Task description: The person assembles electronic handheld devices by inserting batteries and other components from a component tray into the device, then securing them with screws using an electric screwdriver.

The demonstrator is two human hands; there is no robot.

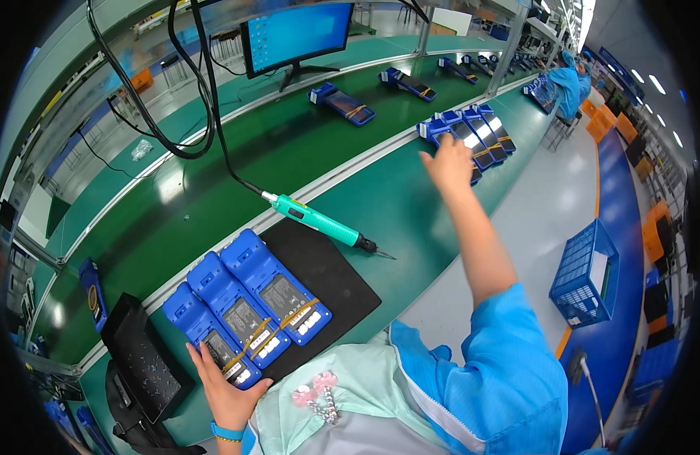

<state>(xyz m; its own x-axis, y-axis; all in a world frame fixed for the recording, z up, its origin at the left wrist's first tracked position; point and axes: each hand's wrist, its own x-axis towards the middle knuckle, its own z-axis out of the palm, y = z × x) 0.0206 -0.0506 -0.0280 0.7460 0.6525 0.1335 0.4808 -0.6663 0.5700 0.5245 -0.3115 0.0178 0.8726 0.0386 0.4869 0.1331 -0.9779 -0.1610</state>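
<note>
- Right devices (486,135), far: one partly covered by right hand (450,165); contact cannot be told.
- Left devices (251,311), near: label print too small to read; leftmost partly covered by left hand (227,394).
- Left sleeve (249,442): cut off by lower edge.
- Bits (149,373) in tray (122,315): too small to identify.
- Cables (184,155): cut off by upper edge.
- People (567,89), far right: small, indistinct.

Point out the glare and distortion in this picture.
Head view, glare: pale patches on the green belt, a white reflection across the handheld devices by the right hand; head view, distortion: the blue floor strip bows, black rim around the image.
</note>
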